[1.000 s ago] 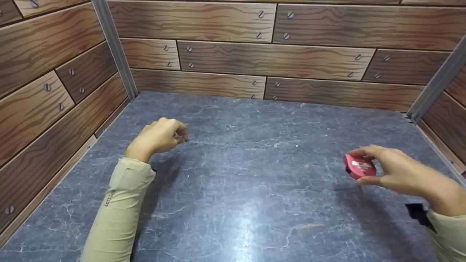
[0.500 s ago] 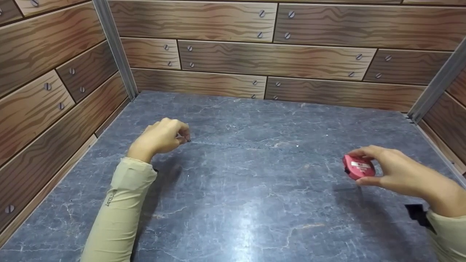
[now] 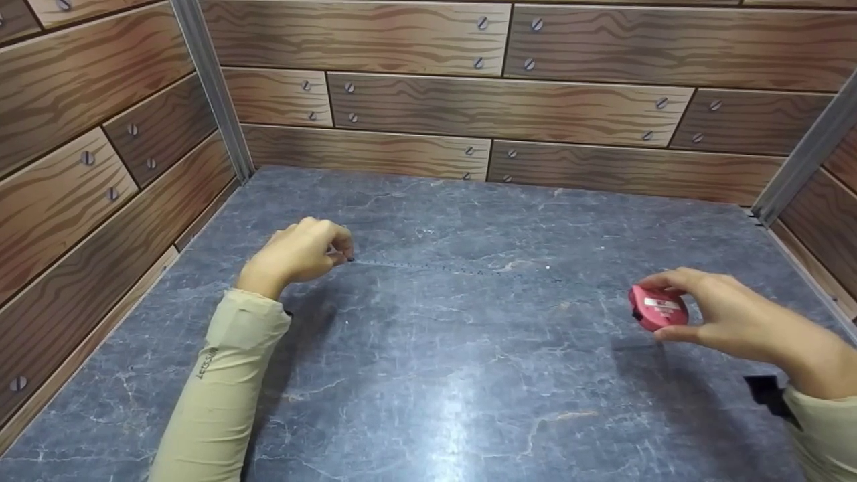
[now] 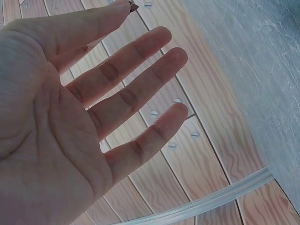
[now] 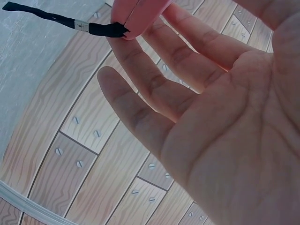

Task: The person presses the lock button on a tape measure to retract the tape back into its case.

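Observation:
A pink tape measure (image 3: 659,309) is in my right hand (image 3: 733,311), gripped by its edges between thumb and fingers above the table. Its thin pale measuring tape (image 3: 455,270) stretches across to my left hand (image 3: 298,251), faint against the dark surface. There the thumb and forefinger pinch the tape's dark end tab (image 4: 134,7), seen at the top of the left wrist view, while the other fingers are spread. In the right wrist view a black wrist strap (image 5: 51,17) with a small white label hangs off the pink case, and fingertips support it from behind.
The dark blue marbled table (image 3: 415,375) spreads under both hands. Wood-print walls (image 3: 415,100) stand at the back and at both sides, joined by grey metal corner posts (image 3: 217,94). Light glares off the table's front middle.
My left hand has shifted slightly right with the tape's end. The tape measure in my right hand has moved very slightly left; the tape between them stays drawn out.

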### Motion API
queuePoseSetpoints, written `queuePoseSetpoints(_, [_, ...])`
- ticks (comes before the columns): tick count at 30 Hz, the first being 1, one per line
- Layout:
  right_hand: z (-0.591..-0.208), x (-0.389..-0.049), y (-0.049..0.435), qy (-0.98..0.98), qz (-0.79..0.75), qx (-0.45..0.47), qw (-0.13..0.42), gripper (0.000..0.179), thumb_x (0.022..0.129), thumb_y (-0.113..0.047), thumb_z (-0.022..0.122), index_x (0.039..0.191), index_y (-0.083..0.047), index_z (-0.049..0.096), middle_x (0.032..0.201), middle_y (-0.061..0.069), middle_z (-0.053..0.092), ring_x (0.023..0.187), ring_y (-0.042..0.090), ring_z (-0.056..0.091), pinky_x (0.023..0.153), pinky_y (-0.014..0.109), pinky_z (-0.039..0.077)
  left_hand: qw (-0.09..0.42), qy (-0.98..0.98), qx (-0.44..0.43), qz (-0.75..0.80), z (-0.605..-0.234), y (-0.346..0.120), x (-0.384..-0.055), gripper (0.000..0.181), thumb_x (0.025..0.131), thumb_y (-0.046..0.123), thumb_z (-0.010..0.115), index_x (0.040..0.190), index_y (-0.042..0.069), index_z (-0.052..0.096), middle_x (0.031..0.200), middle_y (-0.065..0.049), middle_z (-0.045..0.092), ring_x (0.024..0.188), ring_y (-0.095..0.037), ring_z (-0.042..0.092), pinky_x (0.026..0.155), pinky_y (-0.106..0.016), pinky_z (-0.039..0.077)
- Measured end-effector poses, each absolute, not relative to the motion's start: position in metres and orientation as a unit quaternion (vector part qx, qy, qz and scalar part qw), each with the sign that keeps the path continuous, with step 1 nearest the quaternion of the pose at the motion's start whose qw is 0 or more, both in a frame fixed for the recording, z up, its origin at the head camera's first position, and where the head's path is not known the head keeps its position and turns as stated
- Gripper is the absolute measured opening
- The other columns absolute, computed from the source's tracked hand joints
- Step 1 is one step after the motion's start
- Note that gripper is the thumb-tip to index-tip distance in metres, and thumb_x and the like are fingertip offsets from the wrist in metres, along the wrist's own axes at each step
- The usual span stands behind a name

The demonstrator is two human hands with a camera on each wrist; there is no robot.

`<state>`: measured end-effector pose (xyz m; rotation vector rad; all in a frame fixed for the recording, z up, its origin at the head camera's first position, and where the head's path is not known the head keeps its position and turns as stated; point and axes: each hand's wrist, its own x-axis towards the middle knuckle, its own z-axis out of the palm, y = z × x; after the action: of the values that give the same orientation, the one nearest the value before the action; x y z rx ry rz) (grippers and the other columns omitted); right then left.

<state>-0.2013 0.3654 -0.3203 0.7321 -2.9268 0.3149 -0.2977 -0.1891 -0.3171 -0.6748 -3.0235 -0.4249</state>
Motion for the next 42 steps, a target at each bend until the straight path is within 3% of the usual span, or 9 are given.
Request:
queuePoseSetpoints(9, [-0.318, -0.2, 0.362, -0.964, 0.097, 0.242, 0.051, 0.068, 0.077, -0.02, 0.096, 0.136, 0.0, 0.067, 0.123, 0.016, 0.075, 0.108, 0.034, 0.072, 0.09, 0.047, 0.059, 0.005, -0.965, -0.224, -0.137, -0.317, -0.187, -0.299, 0.016, 0.095, 0.008, 0.069, 0.101, 0.018, 0.079, 0.113, -0.003, 0.082, 0.098, -0.028, 0.073, 0.088, -0.058, 0.058])
queuePoseSetpoints(14, [-0.32, -0.2, 0.363, -0.964, 0.096, 0.241, 0.061, 0.067, 0.077, -0.019, 0.097, 0.136, -0.004, 0.068, 0.123, 0.009, 0.076, 0.109, 0.027, 0.071, 0.091, 0.043, 0.059, -0.003, -0.965, -0.223, -0.136, -0.318, -0.186, -0.299, 0.018, 0.095, 0.007, 0.067, 0.101, 0.018, 0.08, 0.111, -0.003, 0.081, 0.095, -0.026, 0.072, 0.087, -0.057, 0.057])
queuePoseSetpoints(23, [-0.321, -0.201, 0.362, -0.964, 0.104, 0.239, 0.047, 0.067, 0.078, -0.02, 0.096, 0.137, -0.003, 0.068, 0.125, 0.012, 0.076, 0.111, 0.032, 0.072, 0.092, 0.047, 0.059, -0.003, -0.967, -0.221, -0.131, -0.319, -0.183, -0.299, 0.018, 0.095, 0.008, 0.067, 0.101, 0.02, 0.08, 0.111, -0.001, 0.081, 0.099, -0.028, 0.073, 0.087, -0.062, 0.057])
queuePoseSetpoints(35, [-0.321, -0.202, 0.362, -0.964, 0.107, 0.242, 0.032, 0.067, 0.079, -0.023, 0.095, 0.136, -0.003, 0.068, 0.125, 0.012, 0.075, 0.11, 0.031, 0.071, 0.09, 0.041, 0.059, 0.005, -0.965, -0.228, -0.13, -0.321, -0.18, -0.299, 0.018, 0.094, 0.006, 0.067, 0.098, 0.019, 0.079, 0.103, 0.0, 0.08, 0.088, -0.023, 0.069, 0.081, -0.055, 0.057])
queuePoseSetpoints(42, [-0.321, -0.201, 0.359, -0.963, 0.109, 0.245, 0.037, 0.067, 0.079, -0.024, 0.095, 0.136, -0.002, 0.068, 0.124, 0.011, 0.076, 0.11, 0.032, 0.072, 0.092, 0.045, 0.059, 0.004, -0.964, -0.229, -0.132, -0.321, -0.178, -0.298, 0.017, 0.095, 0.006, 0.068, 0.097, 0.02, 0.079, 0.104, 0.0, 0.08, 0.088, -0.023, 0.069, 0.082, -0.055, 0.057])
